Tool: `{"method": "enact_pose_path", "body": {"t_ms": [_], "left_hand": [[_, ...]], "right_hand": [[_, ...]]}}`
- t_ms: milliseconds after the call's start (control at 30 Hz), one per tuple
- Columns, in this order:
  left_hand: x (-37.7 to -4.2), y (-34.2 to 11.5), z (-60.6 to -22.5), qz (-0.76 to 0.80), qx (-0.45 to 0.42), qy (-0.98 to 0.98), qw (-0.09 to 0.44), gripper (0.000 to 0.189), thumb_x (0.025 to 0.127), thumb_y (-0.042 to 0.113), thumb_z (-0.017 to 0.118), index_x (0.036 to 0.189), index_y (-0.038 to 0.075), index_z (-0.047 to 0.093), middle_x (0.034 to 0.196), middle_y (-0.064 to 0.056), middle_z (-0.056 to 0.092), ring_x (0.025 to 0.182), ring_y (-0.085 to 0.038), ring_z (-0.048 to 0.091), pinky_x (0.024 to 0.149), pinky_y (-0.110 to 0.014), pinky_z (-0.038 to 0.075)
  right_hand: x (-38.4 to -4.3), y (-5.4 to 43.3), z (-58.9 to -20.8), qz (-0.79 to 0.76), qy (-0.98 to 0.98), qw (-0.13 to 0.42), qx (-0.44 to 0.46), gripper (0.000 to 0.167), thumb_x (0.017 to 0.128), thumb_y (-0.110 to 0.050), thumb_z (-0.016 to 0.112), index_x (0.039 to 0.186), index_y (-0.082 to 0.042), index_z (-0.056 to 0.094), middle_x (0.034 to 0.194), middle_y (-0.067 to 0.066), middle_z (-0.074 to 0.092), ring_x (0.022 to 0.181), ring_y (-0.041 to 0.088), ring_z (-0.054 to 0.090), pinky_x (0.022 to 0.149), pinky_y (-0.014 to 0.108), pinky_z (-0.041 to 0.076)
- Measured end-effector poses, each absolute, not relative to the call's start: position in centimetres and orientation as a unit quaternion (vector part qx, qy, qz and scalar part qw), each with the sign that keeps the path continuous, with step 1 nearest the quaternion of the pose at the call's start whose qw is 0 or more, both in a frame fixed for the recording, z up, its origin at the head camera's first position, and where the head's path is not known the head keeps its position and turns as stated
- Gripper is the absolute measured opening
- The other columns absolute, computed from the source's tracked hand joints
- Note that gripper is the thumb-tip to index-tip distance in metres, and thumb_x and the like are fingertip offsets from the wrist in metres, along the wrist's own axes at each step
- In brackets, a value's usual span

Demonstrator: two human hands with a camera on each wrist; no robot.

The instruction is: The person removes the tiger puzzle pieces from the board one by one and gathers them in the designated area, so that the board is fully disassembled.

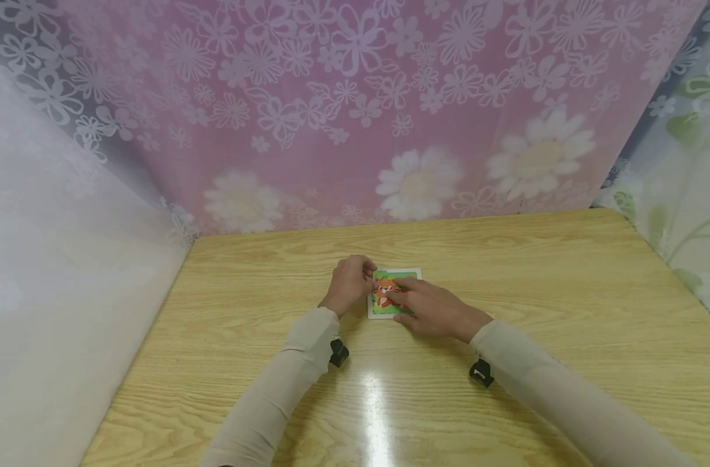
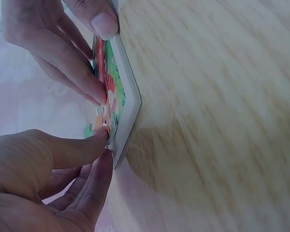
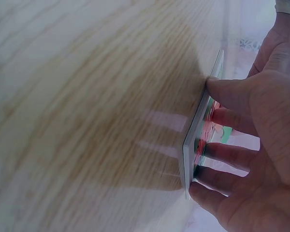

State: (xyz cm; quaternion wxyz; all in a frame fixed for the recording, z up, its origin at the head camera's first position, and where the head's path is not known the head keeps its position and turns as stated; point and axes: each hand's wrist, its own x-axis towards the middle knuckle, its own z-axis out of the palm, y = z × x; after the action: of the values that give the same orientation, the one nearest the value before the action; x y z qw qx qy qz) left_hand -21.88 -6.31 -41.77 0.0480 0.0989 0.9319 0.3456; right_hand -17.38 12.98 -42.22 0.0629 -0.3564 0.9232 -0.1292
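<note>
A small jigsaw puzzle (image 1: 384, 310) with a white border lies flat on the wooden table, its picture an orange tiger on green. At its left side, my left hand (image 1: 350, 283) has thumb and fingertips pinched together on a green puzzle piece (image 2: 88, 130), which stands up from the picture in both wrist views. The fingers mostly hide that piece. My right hand (image 1: 436, 307) lies over the right half with fingers spread. Its fingertips rest on the picture, and in the right wrist view the thumb (image 3: 227, 92) touches the white edge.
The wood-grain table (image 1: 261, 272) extends all round the puzzle. A pink flowered curtain (image 1: 331, 130) hangs behind its far edge, with pale cloth (image 1: 69, 259) along the left and flowered cloth (image 1: 693, 194) on the right. Dark wrist mounts (image 1: 339, 353) sit under both sleeves.
</note>
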Motion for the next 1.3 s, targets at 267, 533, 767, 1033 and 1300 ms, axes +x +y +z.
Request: {"method": "enact_pose_path", "body": {"t_ms": [267,533,767,1033,1300], "left_hand": [[-21.8,-6.3,-42.0,0.364,0.091,0.926,0.044,0.014,0.092,0.0,0.072,0.106,0.0,0.074,0.097,-0.008,0.07,0.089,-0.02,0.068,0.079,-0.032,0.057],[-22.0,-7.0,-42.3,0.419,0.084,0.904,0.034,0.013,0.094,0.001,0.068,0.105,0.001,0.075,0.096,-0.008,0.07,0.09,-0.022,0.068,0.078,-0.035,0.057],[-22.0,-8.2,-42.2,0.441,0.067,0.894,0.033,0.016,0.094,0.002,0.069,0.109,0.002,0.075,0.099,-0.009,0.071,0.09,-0.022,0.069,0.075,-0.034,0.058],[-22.2,-10.2,-41.9,0.446,0.045,0.894,0.03,0.016,0.096,0.005,0.069,0.111,0.002,0.074,0.101,-0.01,0.071,0.087,-0.021,0.069,0.073,-0.034,0.058],[-22.3,-12.4,-42.2,0.449,0.028,0.893,0.026,0.016,0.095,0.005,0.07,0.11,0.002,0.075,0.1,-0.009,0.071,0.088,-0.022,0.068,0.072,-0.033,0.058]], "right_hand": [[-17.3,13.0,-42.1,-0.131,0.923,0.07,-0.355,0.051,0.1,-0.028,0.068,0.142,-0.001,0.058,0.149,0.026,0.046,0.134,0.04,0.048,0.103,0.054,0.046],[-17.5,13.0,-42.2,-0.13,0.922,0.063,-0.36,0.052,0.099,-0.029,0.068,0.142,-0.001,0.058,0.148,0.024,0.047,0.133,0.038,0.049,0.102,0.052,0.047],[-17.4,13.0,-42.2,-0.132,0.923,0.072,-0.353,0.052,0.1,-0.03,0.067,0.142,0.0,0.058,0.15,0.025,0.046,0.136,0.04,0.047,0.104,0.053,0.046],[-17.3,13.0,-42.1,-0.131,0.925,0.071,-0.351,0.052,0.1,-0.03,0.067,0.142,-0.001,0.058,0.15,0.024,0.045,0.137,0.04,0.046,0.106,0.054,0.044],[-17.2,13.0,-42.1,-0.126,0.925,0.069,-0.353,0.053,0.1,-0.031,0.066,0.143,-0.001,0.057,0.15,0.024,0.046,0.137,0.04,0.045,0.106,0.054,0.044]]}}
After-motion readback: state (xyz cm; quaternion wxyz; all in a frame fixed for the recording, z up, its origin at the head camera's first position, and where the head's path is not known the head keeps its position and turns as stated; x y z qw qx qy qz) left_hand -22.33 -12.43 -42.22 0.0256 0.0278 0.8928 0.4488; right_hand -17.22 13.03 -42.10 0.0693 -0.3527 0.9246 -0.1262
